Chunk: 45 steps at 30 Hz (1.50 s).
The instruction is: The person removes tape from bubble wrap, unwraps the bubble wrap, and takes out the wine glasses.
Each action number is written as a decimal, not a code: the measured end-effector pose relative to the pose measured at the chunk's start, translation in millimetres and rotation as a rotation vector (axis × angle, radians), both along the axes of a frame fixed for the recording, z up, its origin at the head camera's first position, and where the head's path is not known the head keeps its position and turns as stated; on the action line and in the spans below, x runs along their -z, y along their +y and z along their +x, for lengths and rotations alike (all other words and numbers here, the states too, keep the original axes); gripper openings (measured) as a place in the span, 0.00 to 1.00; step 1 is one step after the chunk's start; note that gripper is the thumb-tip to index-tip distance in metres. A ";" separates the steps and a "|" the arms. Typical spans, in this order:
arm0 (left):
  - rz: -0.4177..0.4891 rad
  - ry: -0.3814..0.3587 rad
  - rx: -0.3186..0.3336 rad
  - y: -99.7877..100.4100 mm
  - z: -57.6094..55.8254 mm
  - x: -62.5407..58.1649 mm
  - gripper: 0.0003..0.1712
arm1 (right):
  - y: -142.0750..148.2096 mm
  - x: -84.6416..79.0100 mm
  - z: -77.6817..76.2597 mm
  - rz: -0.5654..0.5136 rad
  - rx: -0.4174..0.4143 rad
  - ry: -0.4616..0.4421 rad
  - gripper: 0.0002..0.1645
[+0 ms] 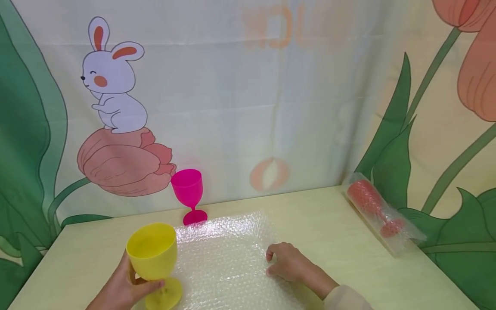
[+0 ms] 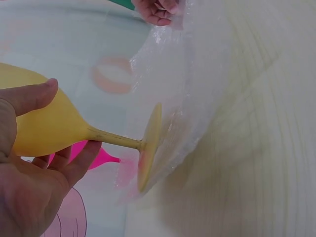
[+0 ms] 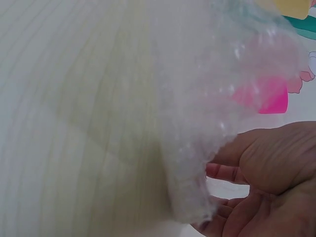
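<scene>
In the head view my left hand [image 1: 123, 287] holds a yellow plastic goblet [image 1: 155, 260] by the lower bowl and stem, upright with its mouth toward me. The left wrist view shows the goblet's round foot [image 2: 150, 148] close by a clear sheet of bubble wrap. My right hand [image 1: 289, 263] is at the right edge of that bubble wrap [image 1: 224, 262], thumb and fingers pinching it. Seen from the right wrist, the edge of the bubble wrap [image 3: 190, 192] is lifted and bends up between the fingers.
A bright pink goblet [image 1: 188, 187] stands behind the bubble wrap, near the back edge of the pale wooden table [image 1: 310, 215]. At the right edge lies a red goblet [image 1: 366, 198] wrapped in bubble wrap. A printed cloth [image 1: 217, 107] hangs behind the table.
</scene>
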<state>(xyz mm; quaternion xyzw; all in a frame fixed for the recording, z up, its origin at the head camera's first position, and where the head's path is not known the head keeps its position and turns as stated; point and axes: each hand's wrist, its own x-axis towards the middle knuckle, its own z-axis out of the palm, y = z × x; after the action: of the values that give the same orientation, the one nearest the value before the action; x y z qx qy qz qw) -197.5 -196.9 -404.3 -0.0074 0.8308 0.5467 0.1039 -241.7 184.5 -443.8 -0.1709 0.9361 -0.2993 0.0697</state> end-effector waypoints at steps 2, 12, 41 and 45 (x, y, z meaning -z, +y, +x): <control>0.005 0.013 -0.007 -0.1 -2.2 0.2 0.59 | -0.2 -0.2 -0.3 0.005 -0.002 0.003 0.14; 0.026 0.065 -0.024 -3.4 -16.0 -3.5 0.60 | -4.0 -2.3 1.7 0.021 0.021 -0.002 0.13; 0.047 0.236 -0.020 -7.5 -48.3 -13.6 0.58 | -5.4 -5.0 7.0 0.190 0.065 0.078 0.23; 0.046 0.238 -0.031 -5.7 -54.2 -16.0 0.60 | -5.5 -4.7 7.0 0.190 0.063 0.091 0.22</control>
<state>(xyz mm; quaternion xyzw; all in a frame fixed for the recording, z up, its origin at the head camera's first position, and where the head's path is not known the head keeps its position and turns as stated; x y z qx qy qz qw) -251.7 -202.6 -388.3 0.0473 0.8242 0.5643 -0.0038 -234.8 179.0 -439.1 -0.1473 0.9674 -0.2034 0.0337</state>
